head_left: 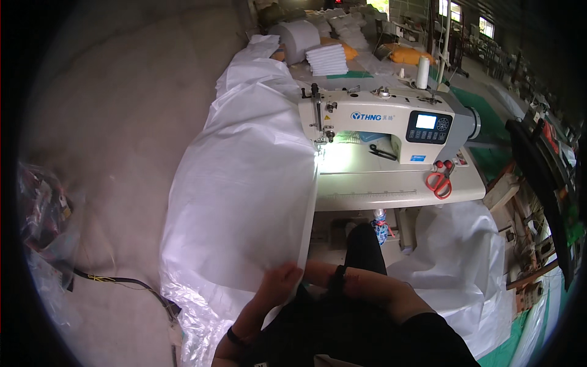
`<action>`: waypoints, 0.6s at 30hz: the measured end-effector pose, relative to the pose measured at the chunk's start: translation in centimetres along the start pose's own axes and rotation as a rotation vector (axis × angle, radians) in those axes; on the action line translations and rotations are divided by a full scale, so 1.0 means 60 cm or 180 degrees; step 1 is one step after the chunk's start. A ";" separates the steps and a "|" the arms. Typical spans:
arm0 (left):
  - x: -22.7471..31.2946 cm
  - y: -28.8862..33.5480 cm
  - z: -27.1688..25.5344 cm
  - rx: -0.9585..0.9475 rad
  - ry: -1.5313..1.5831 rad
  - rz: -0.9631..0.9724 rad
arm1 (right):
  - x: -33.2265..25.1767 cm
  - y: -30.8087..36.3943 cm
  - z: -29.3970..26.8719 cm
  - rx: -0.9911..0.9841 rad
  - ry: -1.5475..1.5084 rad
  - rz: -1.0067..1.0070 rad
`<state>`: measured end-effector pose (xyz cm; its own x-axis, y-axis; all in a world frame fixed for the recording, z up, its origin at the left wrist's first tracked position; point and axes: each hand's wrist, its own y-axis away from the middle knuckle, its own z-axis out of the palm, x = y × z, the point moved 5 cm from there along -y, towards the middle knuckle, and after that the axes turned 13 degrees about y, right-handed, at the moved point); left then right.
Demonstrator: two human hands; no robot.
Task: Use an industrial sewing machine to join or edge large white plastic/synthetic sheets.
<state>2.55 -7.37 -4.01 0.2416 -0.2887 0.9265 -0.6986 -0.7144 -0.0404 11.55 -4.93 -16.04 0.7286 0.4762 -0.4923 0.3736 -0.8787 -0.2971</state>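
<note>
A long white plastic-looking sheet (244,183) drapes from the far end of the table toward me, its folded right edge passing by the needle of the sewing machine (379,122). Close to my body, my left hand (280,284) is closed on that folded edge. My right hand (317,273) comes in from the right to the same edge, just beside the left; its fingers are hidden at the sheet. The machine's lamp lights the bed around the needle. Black thread snips (383,152) lie under the machine arm, and red-handled scissors (439,182) rest near the table's right end.
A white thread cone (422,73) stands behind the machine. Folded white stacks (327,60) and a large white roll (296,40) sit at the back. More white sheeting (458,263) hangs at my right. A black cable (122,280) runs across the floor at left.
</note>
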 end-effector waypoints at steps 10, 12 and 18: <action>-0.020 -0.007 0.037 -0.0631 0.0183 -0.0398 | 0.143 -0.019 -0.304 0.1014 0.1918 0.2765; -0.004 -0.011 0.044 -0.0737 0.0389 -0.0029 | 0.153 -0.058 -0.323 0.1137 0.2091 0.2707; -0.017 -0.020 0.034 -0.0629 0.0123 -0.0371 | 0.186 -0.088 -0.277 -0.0142 0.2713 0.3070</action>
<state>4.53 -7.50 -5.67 0.3050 -0.1841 0.9344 -0.7867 -0.6017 0.1382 27.25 4.51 -6.37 0.8421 -0.5053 0.1886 -0.4997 -0.8625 -0.0795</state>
